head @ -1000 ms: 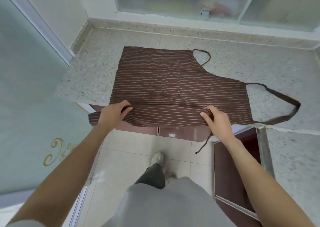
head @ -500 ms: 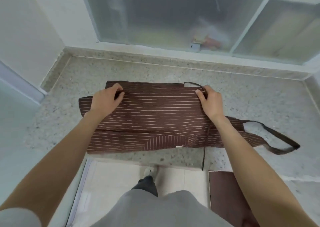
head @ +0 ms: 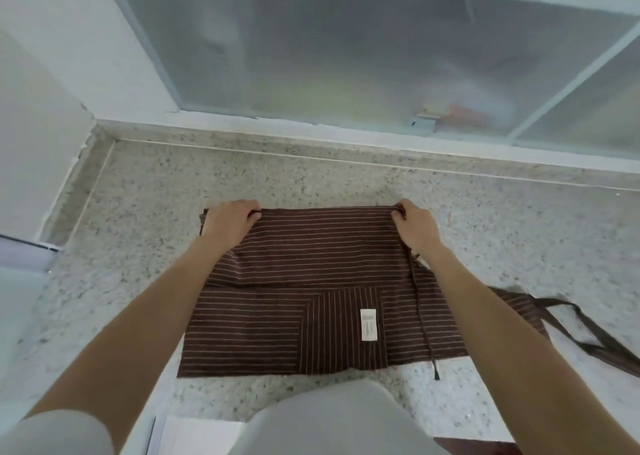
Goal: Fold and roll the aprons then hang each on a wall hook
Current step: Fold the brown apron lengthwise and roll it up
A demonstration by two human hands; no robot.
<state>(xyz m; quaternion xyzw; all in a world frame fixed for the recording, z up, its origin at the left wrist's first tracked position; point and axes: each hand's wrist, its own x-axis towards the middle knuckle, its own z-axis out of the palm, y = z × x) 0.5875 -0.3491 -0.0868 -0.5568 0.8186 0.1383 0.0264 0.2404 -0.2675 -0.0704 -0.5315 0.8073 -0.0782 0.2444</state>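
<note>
1. While the fold is being laid, the speckled stone counter (head: 346, 184) serves as the work surface. It runs from the left wall to the right edge of view, with a frosted sliding window (head: 346, 56) along its back.
2. Brown striped apron (head: 311, 257): lies flat on the counter directly in front of the person, doubled over, with the upper layer brought up to the far edge. A band of the lower layer shows nearest the body. Advice: line the far edges up before letting go, then smooth toward the body to push out trapped air.
3. Neck loop and straps (head: 588, 330): trail off to the right on the counter, outside the folded panel. Judged a nuisance for rolling; better tucked onto the cloth first.
4. Left hand (head: 230, 220): at the far left corner, fingers curled and pinching the edge of the cloth.
5. Right hand (head: 415, 226): at the far right corner, fingers bent and clamped on the edge likewise. Keep even tension between the two so the stripes run parallel.
6. Thin tie string (head: 424, 319): runs down over the right part of the panel, its end on bare counter.
7. White label (head: 368, 324): sewn on the near band, facing up.
</note>
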